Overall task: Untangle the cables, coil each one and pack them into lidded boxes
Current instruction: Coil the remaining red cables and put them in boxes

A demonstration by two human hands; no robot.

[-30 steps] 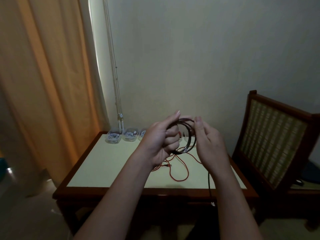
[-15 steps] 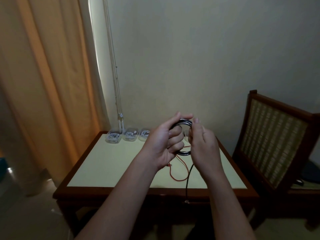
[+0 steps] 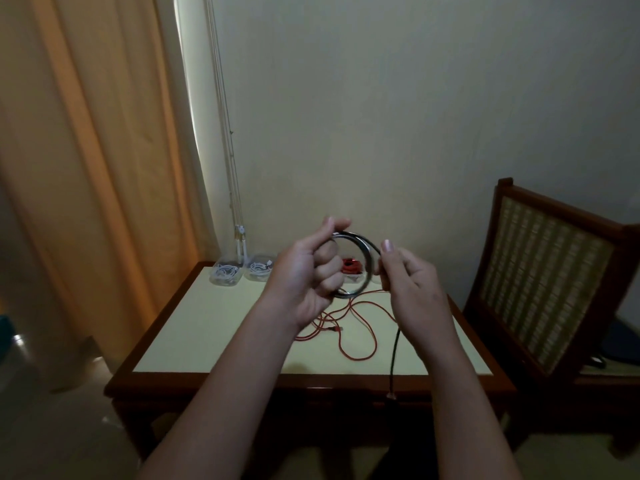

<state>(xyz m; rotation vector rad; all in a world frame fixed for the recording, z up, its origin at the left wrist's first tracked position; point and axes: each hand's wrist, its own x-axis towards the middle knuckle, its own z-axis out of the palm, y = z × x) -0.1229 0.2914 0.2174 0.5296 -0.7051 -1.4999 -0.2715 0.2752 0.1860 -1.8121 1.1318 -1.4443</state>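
Seemingly past halfway: gripping a glossy round coil of black cable (image 3: 362,244) in the curled left hand (image 3: 304,277) above the table (image 3: 207,341), pinching its outer loop with the right hand (image 3: 412,284), with a short tail left to wind, white cables (image 3: 225,271) and a red coil (image 3: 350,266) packed in clear plastic boxes (image 3: 257,278), and a thin red cable (image 3: 358,356) sprawled uncoiled.

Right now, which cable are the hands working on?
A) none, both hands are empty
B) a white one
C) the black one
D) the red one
C: the left hand grips the black cable as a coil and the right hand pinches it, while the red cable lies loose on the table.
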